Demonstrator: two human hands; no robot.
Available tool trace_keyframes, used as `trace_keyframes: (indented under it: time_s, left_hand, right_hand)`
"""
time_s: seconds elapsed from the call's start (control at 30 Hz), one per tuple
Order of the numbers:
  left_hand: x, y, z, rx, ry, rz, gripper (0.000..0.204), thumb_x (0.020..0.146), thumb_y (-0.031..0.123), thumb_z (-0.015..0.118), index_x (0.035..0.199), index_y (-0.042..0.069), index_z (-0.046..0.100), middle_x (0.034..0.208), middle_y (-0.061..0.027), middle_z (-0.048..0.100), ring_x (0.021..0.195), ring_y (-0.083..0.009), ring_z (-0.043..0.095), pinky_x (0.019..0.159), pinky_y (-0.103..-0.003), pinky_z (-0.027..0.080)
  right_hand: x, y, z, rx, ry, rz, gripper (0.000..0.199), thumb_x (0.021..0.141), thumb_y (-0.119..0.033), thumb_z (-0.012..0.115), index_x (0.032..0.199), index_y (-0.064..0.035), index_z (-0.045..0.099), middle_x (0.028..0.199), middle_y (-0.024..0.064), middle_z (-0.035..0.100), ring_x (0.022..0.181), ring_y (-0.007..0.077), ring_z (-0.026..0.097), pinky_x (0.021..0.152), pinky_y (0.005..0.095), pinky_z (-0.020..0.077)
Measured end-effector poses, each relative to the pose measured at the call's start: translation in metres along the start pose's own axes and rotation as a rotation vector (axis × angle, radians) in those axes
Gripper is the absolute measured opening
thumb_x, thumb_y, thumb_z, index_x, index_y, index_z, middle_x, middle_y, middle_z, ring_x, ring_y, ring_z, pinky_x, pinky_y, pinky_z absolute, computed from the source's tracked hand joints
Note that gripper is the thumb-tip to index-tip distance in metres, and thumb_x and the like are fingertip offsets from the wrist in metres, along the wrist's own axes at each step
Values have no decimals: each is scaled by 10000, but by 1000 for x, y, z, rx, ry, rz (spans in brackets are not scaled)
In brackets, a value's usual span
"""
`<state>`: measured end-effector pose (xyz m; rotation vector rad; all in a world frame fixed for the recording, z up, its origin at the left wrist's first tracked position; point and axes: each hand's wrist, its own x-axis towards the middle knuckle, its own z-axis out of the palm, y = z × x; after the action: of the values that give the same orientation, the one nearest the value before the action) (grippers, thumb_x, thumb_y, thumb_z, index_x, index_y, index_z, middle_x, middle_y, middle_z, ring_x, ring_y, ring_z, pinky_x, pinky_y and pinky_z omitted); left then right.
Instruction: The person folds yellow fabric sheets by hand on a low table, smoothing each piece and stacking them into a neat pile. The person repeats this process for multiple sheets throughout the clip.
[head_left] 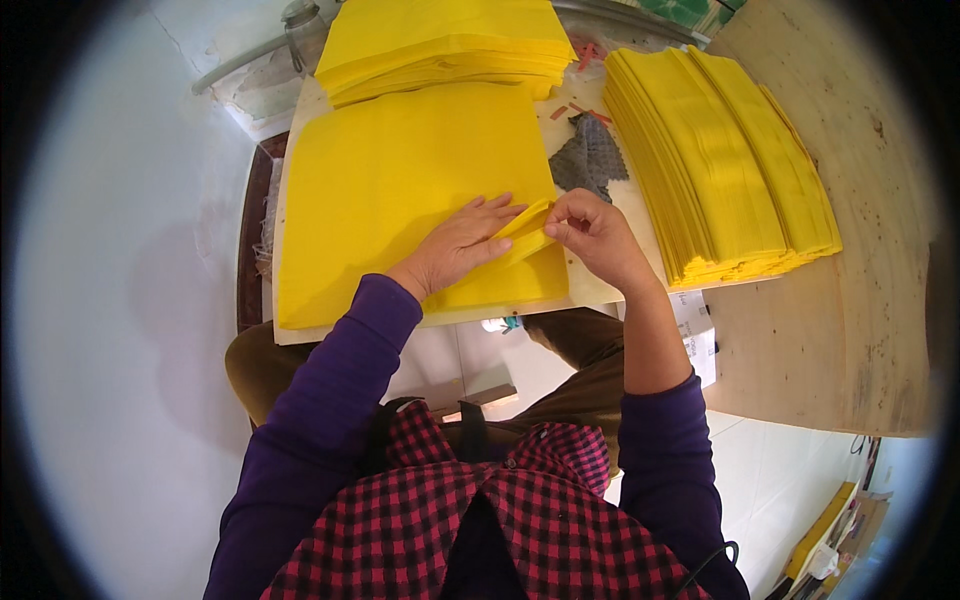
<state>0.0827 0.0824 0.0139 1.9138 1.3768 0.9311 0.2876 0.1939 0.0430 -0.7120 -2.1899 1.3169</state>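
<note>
A large yellow sheet (400, 170), felt-like and flat, covers the near left part of the board. My left hand (465, 243) rests on it, palm down with fingers stretched out. Beside that hand's fingertips, a narrow yellow strip (527, 238) stands folded up from the sheet. My right hand (590, 232) pinches the strip's right end between thumb and fingers. I cannot tell whether the strip is part of the sheet or a separate piece.
Behind the sheet is a thick stack of yellow sheets (440, 45). Folded yellow pieces (720, 160) are piled at the right. Between them lie a dark grey textured cloth (588, 155) and red scraps (575, 112). A bottle (303, 30) stands at the far left, near the pale wall (130, 250).
</note>
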Motion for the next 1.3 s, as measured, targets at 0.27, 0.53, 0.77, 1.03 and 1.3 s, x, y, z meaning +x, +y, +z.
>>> trace_keyframes:
  time_s: [0.27,0.53,0.77,1.03,1.3]
  left_hand:
    - [0,-3,0,-21,-11,12,552,951,440,424,1353,65,469,1428,-110,432,1397,-285,267,1151,-442,134]
    - [0,-1,-2,-35,-13,16,609,901,457,505,1360,59,458,1428,-137,424,1394,-308,267,1152,-443,131]
    - [0,-9,-2,-25,-26,18,811,805,489,624,1386,-19,372,1461,-231,327,1383,-354,257,1154,-390,121]
    - [-4,-7,-1,39,10,3,812,751,377,688,1387,-12,365,1450,-234,341,1359,-369,295,1150,-403,169]
    - [-3,-7,-3,8,2,-12,697,746,263,670,1336,-15,426,1449,-234,341,1360,-375,290,1151,-393,160]
  right_hand:
    - [0,2,0,42,-8,21,91,826,-65,678,832,-9,607,810,11,516,717,101,465,647,236,400]
    - [2,-1,1,62,-32,21,86,865,-62,651,837,-14,585,826,-19,483,737,73,443,658,212,382]
    - [13,-10,1,-73,-31,4,112,865,-86,652,820,-6,587,794,-12,491,716,77,449,644,225,393]
    - [24,-16,3,-119,-13,2,153,856,-119,672,800,-5,587,742,-6,490,679,85,448,615,243,399]
    - [25,-17,5,-127,0,13,160,854,-126,678,808,-1,590,742,-3,493,675,89,450,611,244,402]
